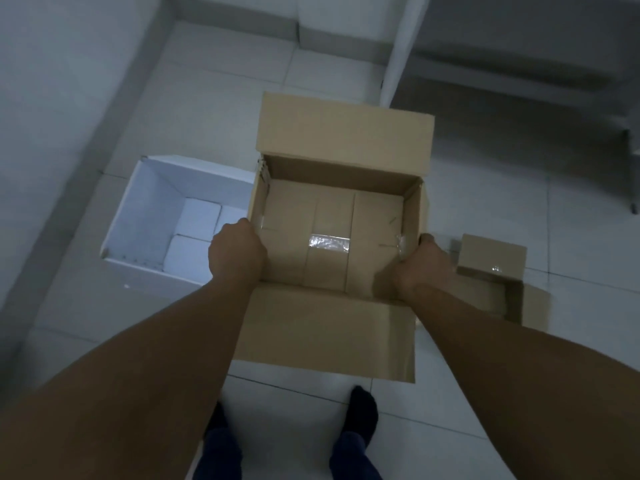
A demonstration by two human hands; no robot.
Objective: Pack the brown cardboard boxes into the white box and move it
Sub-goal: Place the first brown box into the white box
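A large open brown cardboard box (343, 133) fills the middle of the view, its flaps spread, its inside empty with a taped seam on the bottom. My left hand (237, 252) grips its left wall and my right hand (420, 268) grips its right wall. Left of it, on the floor, stands an open white box (145, 209) holding several small white boxes. Lying on the floor at the right is a smaller open brown cardboard box (491, 258), partly hidden by my right arm.
The floor is pale tile. A wall runs along the left and a white post (398, 46) rises at the upper right, next to grey furniture. My own feet in dark socks (362, 410) stand just below the box.
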